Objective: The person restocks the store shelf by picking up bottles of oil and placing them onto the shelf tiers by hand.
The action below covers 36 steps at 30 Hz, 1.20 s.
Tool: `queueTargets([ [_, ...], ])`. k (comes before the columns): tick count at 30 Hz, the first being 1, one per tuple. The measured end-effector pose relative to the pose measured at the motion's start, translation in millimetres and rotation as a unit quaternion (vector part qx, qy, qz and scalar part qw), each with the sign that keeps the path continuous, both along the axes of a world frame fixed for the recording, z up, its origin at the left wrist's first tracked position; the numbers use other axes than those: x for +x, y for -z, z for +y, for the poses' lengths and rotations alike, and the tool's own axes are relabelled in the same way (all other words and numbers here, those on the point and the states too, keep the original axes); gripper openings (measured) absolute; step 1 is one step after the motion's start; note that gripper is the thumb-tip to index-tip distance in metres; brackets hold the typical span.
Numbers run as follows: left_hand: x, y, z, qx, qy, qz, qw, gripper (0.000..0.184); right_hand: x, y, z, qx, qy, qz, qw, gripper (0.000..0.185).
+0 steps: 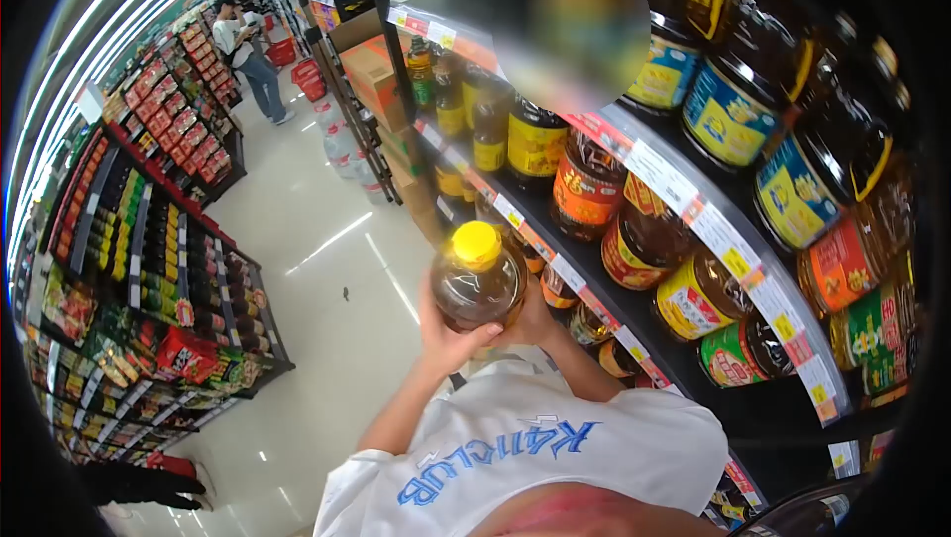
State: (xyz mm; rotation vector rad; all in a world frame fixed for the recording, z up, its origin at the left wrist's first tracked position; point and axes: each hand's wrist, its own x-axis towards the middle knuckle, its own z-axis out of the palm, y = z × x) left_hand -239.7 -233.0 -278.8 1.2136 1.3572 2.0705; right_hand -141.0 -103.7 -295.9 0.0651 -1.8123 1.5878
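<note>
A clear bottle of oil (pixel 475 289) with a yellow cap stands roughly upright in front of my chest, seen from above. My left hand (pixel 451 334) wraps round its left side, thumb lying across the near face. On the other side, my right hand (pixel 535 317) is closed against the bottle, its fingers partly hidden behind it. The bottle's label is out of sight. Close by on the right, shelves carry big oil bottles with orange (pixel 586 185), red-and-yellow (pixel 634 250) and green (pixel 733 354) labels.
The upper shelf edge (pixel 684 190) with price tags juts out at right. Across the shiny aisle floor (pixel 327 260) stands a shelf of sauce bottles (pixel 149 240). A person (pixel 253 56) stands farther down the aisle near red baskets (pixel 309 79). A ladder-like frame (pixel 352 116) leans by cardboard boxes (pixel 376 81).
</note>
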Motion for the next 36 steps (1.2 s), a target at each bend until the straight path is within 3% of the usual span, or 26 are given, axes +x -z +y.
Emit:
queueTargets([
  [3, -59, -41, 30, 0.065, 0.006, 0.102, 0.993, 0.117, -58, -49, 31, -0.082, -0.046, 0.089, 0.992, 0.121],
  [8, -157, -147, 91, 0.175, 0.055, 0.296, 0.937, 0.112, -134, -137, 105, 0.218, 0.137, 0.163, 0.952, 0.116],
  [10, -194, -193, 114, 0.188, 0.032, 0.375, 0.907, 0.1, -166, -177, 134, 0.309, 0.231, 0.201, 0.9, 0.113],
  [12, -228, -234, 142, 0.213, -0.002, 0.461, 0.861, 0.104, -195, -213, 158, 0.396, 0.341, 0.231, 0.821, 0.11],
  [14, -254, -259, 174, 0.257, 0.011, 0.461, 0.849, 0.108, -219, -237, 181, 0.458, 0.431, 0.245, 0.738, 0.107],
  [15, -265, -268, 190, 0.28, 0.05, 0.417, 0.863, 0.102, -220, -246, 188, 0.452, 0.418, 0.221, 0.756, 0.107],
  [16, -277, -276, 207, 0.265, 0.084, 0.408, 0.87, 0.102, -226, -245, 200, 0.465, 0.458, 0.187, 0.735, 0.091],
  [18, -303, -292, 242, 0.232, 0.148, 0.386, 0.88, 0.104, -229, -263, 226, 0.564, 0.506, 0.054, 0.651, 0.086],
  [19, -313, -298, 257, 0.209, 0.177, 0.365, 0.89, 0.101, -242, -277, 198, 0.332, 0.478, 0.145, 0.8, 0.096],
  [21, -326, -307, 292, 0.177, 0.289, 0.28, 0.898, 0.091, -254, -285, 223, 0.306, 0.443, 0.172, 0.825, 0.093],
  [22, -334, -314, 304, 0.198, 0.181, 0.372, 0.889, 0.078, -256, -291, 223, 0.301, 0.486, 0.134, 0.81, 0.09],
  [23, -336, -316, 323, 0.185, 0.254, 0.303, 0.9, 0.069, -259, -296, 225, 0.28, 0.497, 0.118, 0.813, 0.09],
  [25, -339, -316, 361, 0.157, 0.276, 0.266, 0.91, 0.067, -264, -301, 235, 0.238, 0.516, 0.086, 0.819, 0.091],
  [28, -338, -315, 403, 0.152, 0.361, 0.2, 0.898, 0.066, -270, -300, 251, 0.234, 0.587, 0.083, 0.77, 0.094],
  [31, -340, -315, 457, 0.104, 0.371, 0.279, 0.879, 0.086, -277, -298, 255, 0.227, 0.657, 0.065, 0.716, 0.094],
  [32, -333, -308, 479, 0.137, 0.354, 0.274, 0.884, 0.073, -276, -282, 271, 0.246, 0.704, 0.048, 0.665, 0.094],
  [34, -322, -308, 491, 0.129, 0.387, 0.23, 0.884, 0.074, -284, -265, 266, 0.362, 0.766, 0.022, 0.531, 0.087],
  [35, -319, -307, 496, 0.123, 0.401, 0.219, 0.881, 0.074, -288, -252, 255, 0.402, 0.764, 0.001, 0.505, 0.084],
  [36, -316, -306, 503, 0.126, 0.401, 0.224, 0.879, 0.074, -295, -240, 231, 0.406, 0.75, -0.01, 0.521, 0.077],
])
